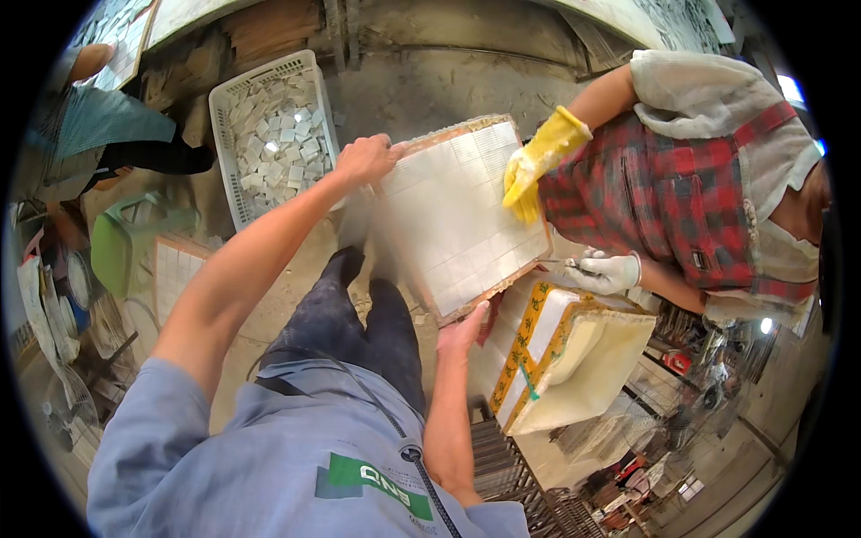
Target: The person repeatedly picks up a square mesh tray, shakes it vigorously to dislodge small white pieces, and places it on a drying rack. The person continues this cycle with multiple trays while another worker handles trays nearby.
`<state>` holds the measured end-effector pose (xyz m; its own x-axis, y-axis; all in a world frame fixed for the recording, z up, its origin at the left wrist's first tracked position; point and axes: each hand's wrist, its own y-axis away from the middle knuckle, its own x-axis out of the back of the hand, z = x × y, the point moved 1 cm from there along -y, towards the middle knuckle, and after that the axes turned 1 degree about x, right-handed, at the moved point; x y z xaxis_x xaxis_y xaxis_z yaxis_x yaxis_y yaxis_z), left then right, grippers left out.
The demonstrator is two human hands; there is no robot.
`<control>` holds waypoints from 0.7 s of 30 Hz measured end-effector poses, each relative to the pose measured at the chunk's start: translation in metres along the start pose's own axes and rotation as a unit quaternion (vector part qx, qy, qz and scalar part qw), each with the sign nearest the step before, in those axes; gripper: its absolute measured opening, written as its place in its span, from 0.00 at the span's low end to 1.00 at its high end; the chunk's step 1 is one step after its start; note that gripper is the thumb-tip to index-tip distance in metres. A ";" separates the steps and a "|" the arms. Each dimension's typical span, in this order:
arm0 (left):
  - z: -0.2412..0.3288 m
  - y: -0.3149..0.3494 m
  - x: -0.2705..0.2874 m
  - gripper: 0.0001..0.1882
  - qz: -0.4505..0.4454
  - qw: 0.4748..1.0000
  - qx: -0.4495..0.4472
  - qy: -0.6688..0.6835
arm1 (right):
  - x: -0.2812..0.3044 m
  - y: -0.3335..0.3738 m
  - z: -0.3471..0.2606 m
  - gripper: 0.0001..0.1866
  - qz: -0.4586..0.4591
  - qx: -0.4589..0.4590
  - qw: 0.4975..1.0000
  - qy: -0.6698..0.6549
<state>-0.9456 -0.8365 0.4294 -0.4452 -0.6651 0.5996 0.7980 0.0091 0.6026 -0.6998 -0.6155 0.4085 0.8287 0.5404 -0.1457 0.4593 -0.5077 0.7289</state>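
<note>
A wooden-edged tray (462, 220) covered with white square tiles is held out before me, tilted. At its far left corner my left hand (366, 160) is closed on the edge, fingers partly hidden. My right hand (461, 329) grips the near corner, with the thumb along the edge and the other fingers mostly out of sight. Across from me a co-worker in a red checked apron has a yellow-gloved hand (538, 166) at the tray's right edge. The co-worker's white-gloved hand (605, 271) holds a thin tool next to the tray's lower right corner.
A foam box (583, 359) with yellow tape stands just right of my right hand. Beyond my left arm is a white plastic crate (222, 148) full of loose tile pieces. A green stool (112, 255) and another tiled tray (175, 278) are at left. Another person works at far left.
</note>
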 end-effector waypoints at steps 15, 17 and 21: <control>-0.014 -0.044 -0.028 0.34 -0.068 0.972 0.070 0.213 | -0.001 -0.014 0.014 0.29 0.093 -0.026 0.985 -0.145; -0.022 -0.047 -0.028 0.36 -0.059 0.972 0.076 0.216 | -0.020 -0.005 0.009 0.29 0.149 -0.017 0.980 -0.134; -0.016 -0.034 -0.028 0.38 0.045 0.983 0.080 0.161 | -0.034 0.003 0.003 0.30 0.230 0.043 0.964 -0.127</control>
<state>-0.9538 -0.8301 0.3837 -0.2033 -0.8582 0.4714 0.7427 0.1786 0.6454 -0.7257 -0.6369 0.4136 0.9976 0.0679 0.0121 0.0401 -0.7141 0.6989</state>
